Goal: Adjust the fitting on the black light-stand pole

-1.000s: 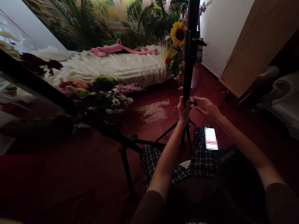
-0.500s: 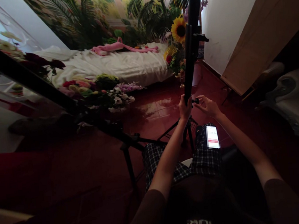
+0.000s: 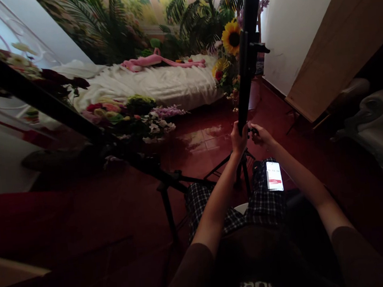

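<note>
A black stand pole (image 3: 245, 85) rises in front of me from a tripod base (image 3: 244, 170) on the floor. My left hand (image 3: 239, 138) is wrapped round the lower part of this pole. On its right side a small dark clamp knob (image 3: 252, 131) sticks out, and the fingers of my right hand (image 3: 261, 136) are closed on it. A phone (image 3: 275, 176) with a lit screen lies on my right thigh, below the right forearm.
Another black stand (image 3: 58, 112) slants across the left. Beyond are a bed with white cloth (image 3: 133, 86), a pink plush toy (image 3: 151, 61), flowers (image 3: 156, 120) and a sunflower (image 3: 232, 38). A wooden board (image 3: 324, 56) and a pale sofa (image 3: 380, 118) stand right.
My right hand has moved slightly left and its spread fingers have closed on the knob. The left hand keeps its hold on the pole. The view has shifted a little.
</note>
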Demonstrator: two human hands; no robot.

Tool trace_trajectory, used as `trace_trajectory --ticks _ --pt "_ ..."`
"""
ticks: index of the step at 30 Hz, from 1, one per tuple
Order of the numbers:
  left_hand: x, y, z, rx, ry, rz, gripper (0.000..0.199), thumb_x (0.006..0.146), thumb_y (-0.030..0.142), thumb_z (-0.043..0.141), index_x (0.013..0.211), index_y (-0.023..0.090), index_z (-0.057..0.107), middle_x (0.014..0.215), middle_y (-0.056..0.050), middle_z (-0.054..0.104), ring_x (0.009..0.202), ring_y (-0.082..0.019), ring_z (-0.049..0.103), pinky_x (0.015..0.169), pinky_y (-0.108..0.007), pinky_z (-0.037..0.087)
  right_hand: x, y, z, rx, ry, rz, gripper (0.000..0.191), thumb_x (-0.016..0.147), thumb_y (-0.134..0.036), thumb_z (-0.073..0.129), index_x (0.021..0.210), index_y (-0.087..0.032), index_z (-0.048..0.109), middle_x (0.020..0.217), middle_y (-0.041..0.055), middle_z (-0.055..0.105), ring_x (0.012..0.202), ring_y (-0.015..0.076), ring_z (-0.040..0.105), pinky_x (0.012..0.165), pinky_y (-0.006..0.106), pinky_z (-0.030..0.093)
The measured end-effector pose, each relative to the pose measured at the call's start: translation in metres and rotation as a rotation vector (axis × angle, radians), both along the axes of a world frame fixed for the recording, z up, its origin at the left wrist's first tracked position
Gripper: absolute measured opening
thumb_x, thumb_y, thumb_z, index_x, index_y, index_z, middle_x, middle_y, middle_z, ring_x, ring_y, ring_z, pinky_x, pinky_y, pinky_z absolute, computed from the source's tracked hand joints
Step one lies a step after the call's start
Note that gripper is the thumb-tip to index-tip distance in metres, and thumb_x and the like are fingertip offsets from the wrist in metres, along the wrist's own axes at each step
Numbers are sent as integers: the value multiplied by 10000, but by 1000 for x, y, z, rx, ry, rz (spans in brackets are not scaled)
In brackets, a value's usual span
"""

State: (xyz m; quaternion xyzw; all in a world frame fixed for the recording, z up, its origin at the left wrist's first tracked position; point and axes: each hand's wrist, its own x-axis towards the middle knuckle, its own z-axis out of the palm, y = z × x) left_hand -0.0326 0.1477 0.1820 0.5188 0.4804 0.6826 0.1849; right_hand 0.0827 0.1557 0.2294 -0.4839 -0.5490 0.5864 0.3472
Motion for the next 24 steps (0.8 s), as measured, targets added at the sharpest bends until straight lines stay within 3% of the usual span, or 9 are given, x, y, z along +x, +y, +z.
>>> trace_trajectory --ticks 2,4,8,10,12,15,19,24 --pt "0 -1 1 -7 5 -9 270 925 454 561 987 194 599 740 0 629 633 -110 585 631 -216 447 -1 0 3 -105 45 7 543 877 -677 476 574 -240 364 368 -90 275 318 60 199 337 221 167" --pt "-1 -2 2 -7 15 -14 268 928 449 558 993 191 595 724 4 620 624 -109 580 622 -213 440 0 -2 2 -60 20 -74 528 869 -676 502 606 -225 420 391 -77 344 325 62 253 343 212 195" --pt "-1 -3 2 8 15 -27 283 937 457 536 998 185 584 721 3 615 615 -106 581 617 -213 439 10 -10 -8 432 -144 -221 499 843 -694 543 851 -196 571 625 -9 596 501 103 523 487 210 384" --pt "-1 -3 2 3 5 -34 296 936 473 532 994 186 581 722 5 615 610 -103 579 612 -210 438 17 -16 -14 654 -279 -191 487 874 -666 530 1023 -207 599 749 8 654 606 124 590 580 228 426" --pt "-1 -3 2 -9 1 -34 305 931 488 537 987 191 582 714 10 610 603 -100 573 602 -206 432 25 -20 -20 745 -397 -134 491 921 -633 482 1166 -221 587 767 3 662 623 132 600 604 238 422" --pt "-1 -2 3 -12 3 -31 310 930 501 532 973 198 580 703 14 597 594 -99 562 594 -207 426 31 -21 -30 753 -446 -96 515 962 -608 413 1297 -233 526 727 -14 653 599 137 597 595 242 407" --pt "-2 -2 0 7 13 -19 314 932 505 526 973 198 576 738 -1 608 634 -106 573 625 -213 441 28 -16 -44 721 -410 -82 531 974 -623 342 1320 -246 486 680 -32 632 583 148 609 603 259 423" --pt "-4 -3 -8 5 5 -65 358 944 526 489 1074 202 566 771 -10 633 621 -105 579 604 -210 438 14 -14 -54 734 -359 -199 581 955 -683 277 1261 -236 487 638 -31 588 549 161 579 584 278 423"
